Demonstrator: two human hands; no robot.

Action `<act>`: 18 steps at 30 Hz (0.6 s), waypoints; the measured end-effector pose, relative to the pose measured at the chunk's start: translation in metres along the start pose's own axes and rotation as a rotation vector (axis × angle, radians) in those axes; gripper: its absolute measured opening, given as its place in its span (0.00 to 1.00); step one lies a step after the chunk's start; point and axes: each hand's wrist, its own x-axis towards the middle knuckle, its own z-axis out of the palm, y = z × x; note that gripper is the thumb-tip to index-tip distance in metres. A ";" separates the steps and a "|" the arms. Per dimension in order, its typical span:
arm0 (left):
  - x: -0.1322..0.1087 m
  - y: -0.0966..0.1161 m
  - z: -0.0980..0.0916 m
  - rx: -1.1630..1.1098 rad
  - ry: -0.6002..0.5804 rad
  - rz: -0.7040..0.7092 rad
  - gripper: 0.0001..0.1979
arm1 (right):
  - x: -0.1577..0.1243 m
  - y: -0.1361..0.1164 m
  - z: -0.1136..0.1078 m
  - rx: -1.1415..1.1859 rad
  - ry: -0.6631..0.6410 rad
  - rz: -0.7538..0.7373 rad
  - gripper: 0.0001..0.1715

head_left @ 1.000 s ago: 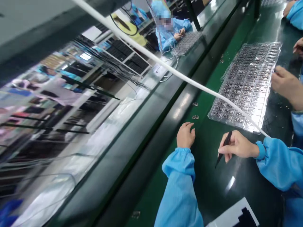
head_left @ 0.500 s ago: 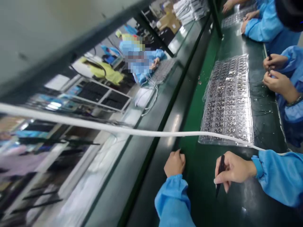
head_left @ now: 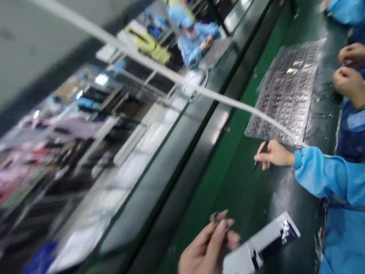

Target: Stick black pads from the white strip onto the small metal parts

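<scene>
Pinching a small shiny part (head_left: 213, 217), approx. 5 o'clock, w/ thumb & fingers: L hand (head_left: 203, 249) closed on it, detail blurred. R hand (head_left: 276, 153), 3 o'clock, grips a thin dark tool (head_left: 265, 146), poss. tweezers. Part prob. v. light, stiff, maybe fragile; best held by edges. Clear tray (head_left: 256, 133), 2 o'clock.

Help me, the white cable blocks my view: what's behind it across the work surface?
Clear compartmented plastic holding shiny contents shows on both sides of the white cable, as does the green surface. Whatever is directly behind is covered; blur obscures the contents.
</scene>
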 end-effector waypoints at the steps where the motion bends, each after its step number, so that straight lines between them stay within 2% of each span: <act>1: -0.012 -0.015 0.015 -0.072 0.007 -0.040 0.23 | -0.001 0.001 0.000 -0.024 0.004 -0.019 0.21; 4: -0.020 -0.063 0.054 -0.298 0.018 -0.163 0.24 | -0.007 0.010 0.005 -0.066 0.004 -0.036 0.21; 6: -0.016 -0.090 0.070 -0.414 -0.006 -0.234 0.23 | -0.017 0.018 0.013 -0.090 -0.030 -0.010 0.22; 8: -0.013 -0.109 0.080 -0.493 -0.034 -0.273 0.22 | -0.031 0.028 0.020 -0.107 -0.074 0.034 0.22; 11: -0.011 -0.120 0.086 -0.549 -0.047 -0.273 0.19 | -0.048 0.040 0.028 -0.132 -0.119 0.107 0.23; 18: -0.010 -0.123 0.087 -0.545 -0.058 -0.219 0.15 | -0.059 0.054 0.033 -0.162 -0.153 0.185 0.23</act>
